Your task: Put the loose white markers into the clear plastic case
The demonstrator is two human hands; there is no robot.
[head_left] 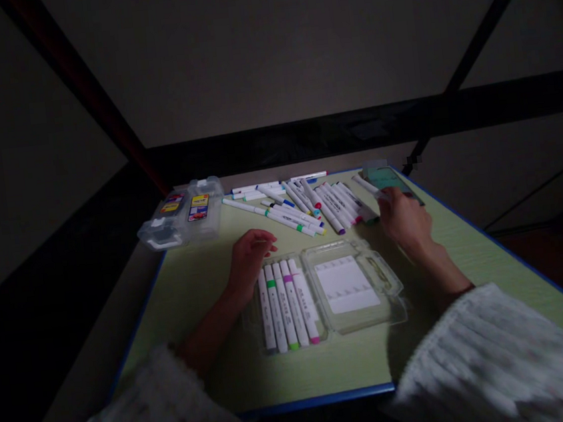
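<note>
An open clear plastic case [349,284] lies in front of me on the table; its left half holds several white markers [286,304] with coloured ends. My left hand [249,258] rests at the case's upper left corner, fingers curled loosely, touching the case edge. My right hand [403,218] is closed round a white marker [367,185] lifted from the far row. Several loose white markers [306,205] lie spread across the far part of the table.
A second clear case [181,215] with coloured labels sits closed at the far left corner. A phone [389,179] lies at the far right. The pale green table has a blue edge [312,402]. Dark bars and wall stand behind.
</note>
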